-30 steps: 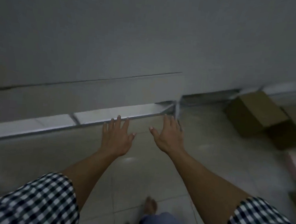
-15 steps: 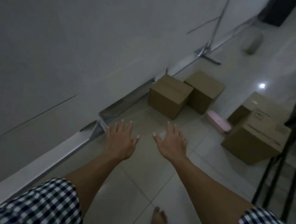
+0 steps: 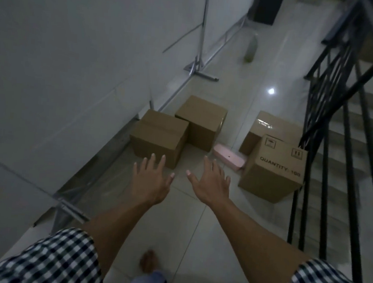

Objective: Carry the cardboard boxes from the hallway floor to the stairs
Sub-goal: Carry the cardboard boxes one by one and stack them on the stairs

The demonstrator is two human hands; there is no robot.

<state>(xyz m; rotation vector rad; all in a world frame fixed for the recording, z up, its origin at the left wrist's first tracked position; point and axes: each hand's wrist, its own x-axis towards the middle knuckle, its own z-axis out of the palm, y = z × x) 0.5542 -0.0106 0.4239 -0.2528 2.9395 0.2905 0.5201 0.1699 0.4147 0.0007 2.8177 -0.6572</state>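
A grey wall (image 3: 52,60) fills the left side, with a pale tiled floor (image 3: 196,222) running along its foot. On the right the stairs (image 3: 363,140) climb behind a black railing (image 3: 334,110).

Four cardboard boxes sit on the floor ahead, all closed and upright. The left box (image 3: 158,136) stands just beside the wall, and the back-left box (image 3: 200,122) touches its far corner. Across a gap of bare tile, the printed box (image 3: 274,170) stands close to the railing, with the back-right box (image 3: 270,131) right behind it. A pink case (image 3: 229,160) lies between the two pairs, against the printed box. A bottle (image 3: 252,48) stands well beyond them. No box shows on the steps in view.

The left hand (image 3: 151,181) and right hand (image 3: 211,184) reach forward side by side, fingers spread and straight, empty, touching nothing. The left hand's fingertips overlap the left box in the view, but it appears short of it. A bare foot (image 3: 149,261) is on the tile below.

By this layout the carrying looks barely begun: every box seen is on the hallway floor, none in hand. What remains is likely to grasp one, probably the left box, and take it round the railing to the steps, then the others.
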